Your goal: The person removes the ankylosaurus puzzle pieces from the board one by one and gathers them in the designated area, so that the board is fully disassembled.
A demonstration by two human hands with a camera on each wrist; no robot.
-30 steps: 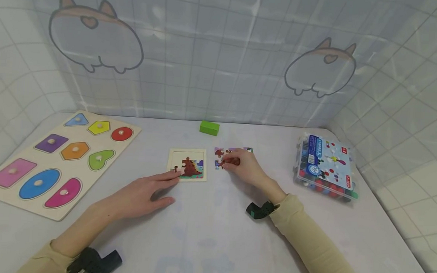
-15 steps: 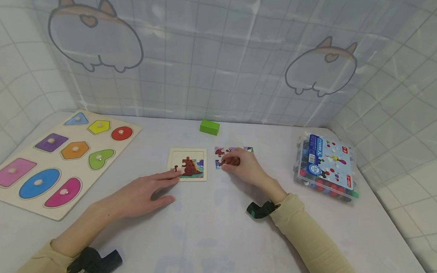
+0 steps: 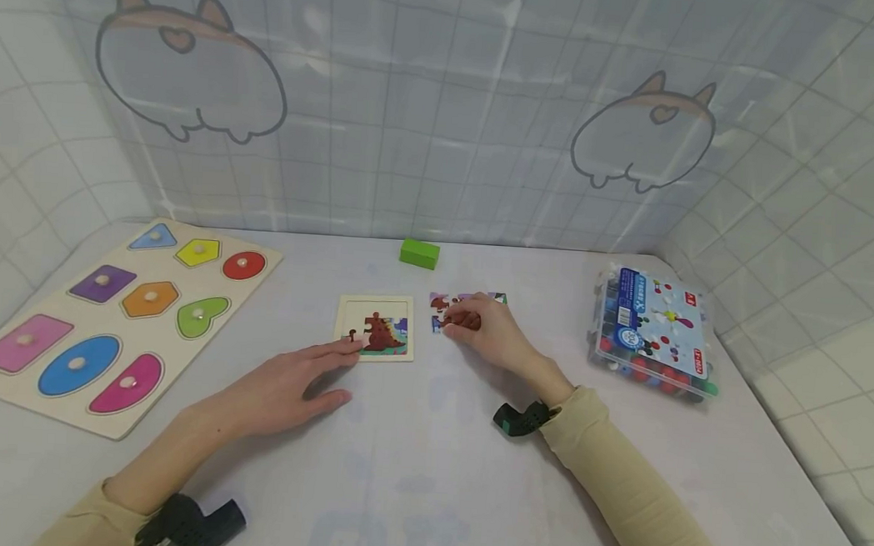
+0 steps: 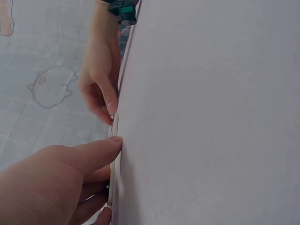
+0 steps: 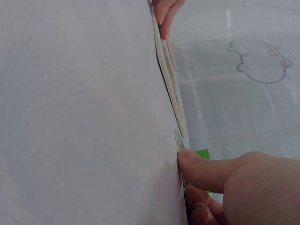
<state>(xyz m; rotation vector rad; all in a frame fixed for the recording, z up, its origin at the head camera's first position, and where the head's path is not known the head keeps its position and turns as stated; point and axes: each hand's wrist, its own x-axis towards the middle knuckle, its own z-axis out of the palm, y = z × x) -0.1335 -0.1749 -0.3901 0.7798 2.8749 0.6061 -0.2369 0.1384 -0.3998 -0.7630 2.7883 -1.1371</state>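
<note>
My left hand (image 3: 283, 390) lies with its fingers extended, fingertips on the lower left of a small square puzzle tray (image 3: 411, 338). Inside the tray, a joined part of a brown dinosaur picture (image 3: 385, 337) fills the lower right. In the left wrist view the thumb (image 4: 105, 147) rests along the tray's edge. My right hand (image 3: 499, 335) is curled over loose jigsaw pieces (image 3: 438, 303) just right of the tray, pinching a brown dinosaur puzzle piece (image 3: 464, 320) between thumb and fingers. The palm hides part of these pieces.
A green block (image 3: 419, 253) stands at the back, behind the tray. On the left lies a large wooden shape board (image 3: 154, 348) with knobbed shapes. A clear plastic box (image 3: 654, 332) of colored parts sits at the right. A tiled-pattern sheet (image 3: 447, 115) rises behind the table.
Both hands keep nearly the same place. The loose pieces under the right fingertips have shifted very slightly; the head view has tilted a little.
</note>
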